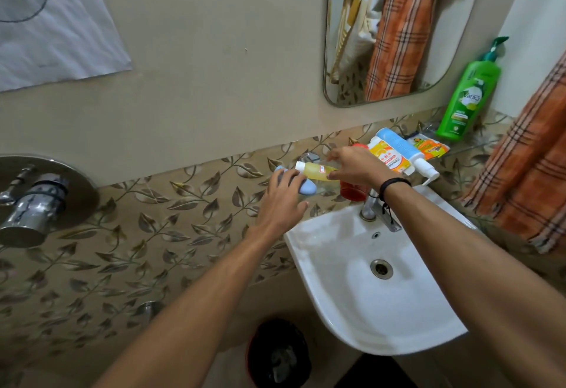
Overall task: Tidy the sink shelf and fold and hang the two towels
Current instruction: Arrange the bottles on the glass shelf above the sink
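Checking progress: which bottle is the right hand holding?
The small white-capped yellow bottle, held sideways; the green pump bottle and blue-white spray bottle sit untouched.

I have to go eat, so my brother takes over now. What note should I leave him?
Left hand holds the light blue thing at the left end of the shelf.
Right hand pinches the lying yellow bottle.
Box, spray bottle and sachets lie jumbled; green bottle stands.
Done: nothing finished.
Left: tidy the shelf, fold and hang the orange checked towel and the second one, seen only in the mirror.
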